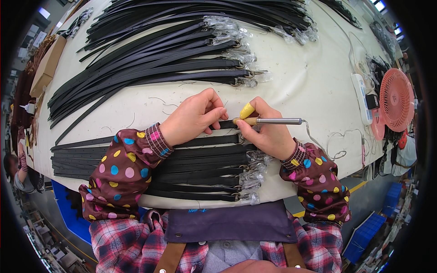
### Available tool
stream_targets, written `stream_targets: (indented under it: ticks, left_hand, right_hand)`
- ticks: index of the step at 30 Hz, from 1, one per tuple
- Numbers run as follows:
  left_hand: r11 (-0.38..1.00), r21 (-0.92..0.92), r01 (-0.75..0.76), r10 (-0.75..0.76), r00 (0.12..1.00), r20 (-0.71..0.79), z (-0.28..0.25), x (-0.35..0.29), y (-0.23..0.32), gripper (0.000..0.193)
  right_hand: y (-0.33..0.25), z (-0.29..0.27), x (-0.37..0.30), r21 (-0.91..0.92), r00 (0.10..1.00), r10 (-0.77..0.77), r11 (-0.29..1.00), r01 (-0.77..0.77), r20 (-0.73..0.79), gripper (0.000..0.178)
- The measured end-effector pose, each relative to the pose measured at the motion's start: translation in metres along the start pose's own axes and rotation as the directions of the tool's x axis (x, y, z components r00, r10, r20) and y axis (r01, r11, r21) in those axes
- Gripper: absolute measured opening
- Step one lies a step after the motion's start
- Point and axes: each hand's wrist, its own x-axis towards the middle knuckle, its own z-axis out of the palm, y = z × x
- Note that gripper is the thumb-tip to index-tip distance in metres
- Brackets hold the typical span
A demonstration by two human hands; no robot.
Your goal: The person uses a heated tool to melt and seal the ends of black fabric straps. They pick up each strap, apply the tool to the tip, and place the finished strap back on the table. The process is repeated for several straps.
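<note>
My left hand (193, 117) hovers over the near row of straps, thumb and index finger pinched together. Whatever they hold, if anything, is too small to make out. In my right hand (271, 136) is a slim metal soldering iron (280, 121) with a cord at its back end. Its tip points left, toward my left fingertips and the end of a black strap (223, 124). A yellow cover (247, 110) sits on one right finger. Under and below my hands, black straps (200, 160) lie side by side, their metal buckles and clear plastic wrapping at the right.
Beyond my hands lies a pile of black straps (150, 75) with plastic-wrapped hardware. Loose threads dot the white table (309, 86). On the right are a white power strip (361, 98), a pink fan (396, 100) and the iron's trailing cord (314, 138). A cardboard box (48, 67) stands far left.
</note>
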Motion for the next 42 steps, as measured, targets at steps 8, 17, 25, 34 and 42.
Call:
stream_targets:
  ticks: [8, 17, 25, 34, 42]
  left_hand:
    - [1.0, -0.013, 0.0, 0.0, 1.0, -0.01, 0.0, 0.0, -0.002, 0.015]
    - [0.798, 0.554, -0.239, 0.279, 0.96, 0.012, -0.007, -0.01, 0.001, 0.028]
    - [0.503, 0.768, -0.396, 0.481, 0.867, 0.133, 0.0, -0.014, 0.002, 0.03]
    - [0.456, 0.798, -0.394, 0.516, 0.848, 0.124, 0.001, -0.015, 0.001, 0.026]
    - [0.603, 0.726, -0.33, 0.478, 0.878, 0.002, 0.003, -0.011, -0.004, 0.023]
  right_hand:
    - [-0.001, -0.001, 0.0, -0.015, 1.0, -0.002, 1.0, 0.002, 0.004, 0.021]
    - [0.01, -0.027, 0.004, -0.327, 0.893, -0.432, 0.831, 0.449, 0.128, 0.025]
    - [0.01, -0.021, 0.001, -0.16, 0.972, -0.231, 0.959, 0.236, 0.047, 0.018]
    - [0.006, -0.022, 0.003, -0.162, 0.971, -0.236, 0.96, 0.228, -0.035, 0.019]
    - [0.007, -0.021, 0.002, -0.188, 0.964, -0.261, 0.946, 0.265, 0.049, 0.024]
